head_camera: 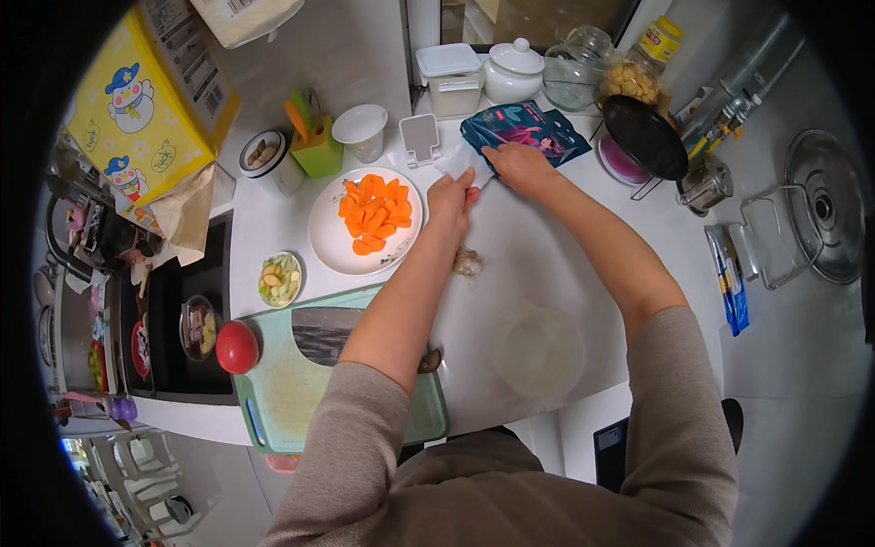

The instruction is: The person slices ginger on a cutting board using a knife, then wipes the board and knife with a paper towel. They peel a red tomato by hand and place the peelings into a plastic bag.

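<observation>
At the back of the white counter, my right hand (pixel 518 167) is on the front edge of a dark teal printed packet (pixel 523 133). My left hand (pixel 452 200) pinches a piece of thin white sheet (pixel 482 171) that reaches to the packet's opening. A small clear plastic-wrapped bundle (pixel 468 262) lies beside my left wrist. To the left, a white plate (pixel 328 246) holds sliced carrot (pixel 374 212). In front of it, a cleaver (pixel 325 334) rests on a green cutting board (pixel 287 400), partly under my left forearm, with a tomato (pixel 237 347) at the board's left edge.
A small dish of cut scallion and garlic (pixel 279 279) stands by the board. A black sink (pixel 171 273) is at left. Along the back are a green knife block (pixel 318 149), a white cup (pixel 362 133), a lidded white pot (pixel 514 68) and glass jars (pixel 577 75); a black ladle (pixel 646 137) stands right.
</observation>
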Tool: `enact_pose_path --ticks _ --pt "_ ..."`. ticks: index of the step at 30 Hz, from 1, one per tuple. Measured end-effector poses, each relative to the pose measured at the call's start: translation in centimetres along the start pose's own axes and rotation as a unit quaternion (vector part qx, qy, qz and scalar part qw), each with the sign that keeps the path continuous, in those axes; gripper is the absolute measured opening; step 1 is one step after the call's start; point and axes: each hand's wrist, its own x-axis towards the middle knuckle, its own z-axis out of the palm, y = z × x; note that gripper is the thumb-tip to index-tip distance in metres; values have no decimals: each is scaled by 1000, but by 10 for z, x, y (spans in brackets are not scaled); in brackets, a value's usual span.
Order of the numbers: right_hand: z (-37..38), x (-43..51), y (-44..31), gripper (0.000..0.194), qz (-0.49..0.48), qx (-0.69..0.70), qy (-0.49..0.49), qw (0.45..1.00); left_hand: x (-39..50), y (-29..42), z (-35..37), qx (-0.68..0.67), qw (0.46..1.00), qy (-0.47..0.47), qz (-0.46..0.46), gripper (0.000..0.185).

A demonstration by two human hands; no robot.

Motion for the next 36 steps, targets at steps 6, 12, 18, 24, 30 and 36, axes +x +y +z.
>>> enact_pose_path --ticks 6,12,18,24,30,36 --pt "10 1 5 20 117 -50 -62 990 -18 29 -4 81 991 -48 94 10" --pt "9 5 4 20 153 -59 -107 981 -75 56 -14 90 976 -58 190 10" --pt "8 -8 16 21 210 -15 -150 966 -115 97 -39 -153 960 -172 158 32" --pt "-83 -13 -6 41 122 107 45 986 -155 114 -81 -244 946 -198 85 49" --pt "-200 -38 -144 63 67 449 36 890 -194 123 -135 -245 918 -306 54 48" --pt "-188 -82 -302 59 -62 201 303 929 -254 143 -163 -237 941 -221 93 44"
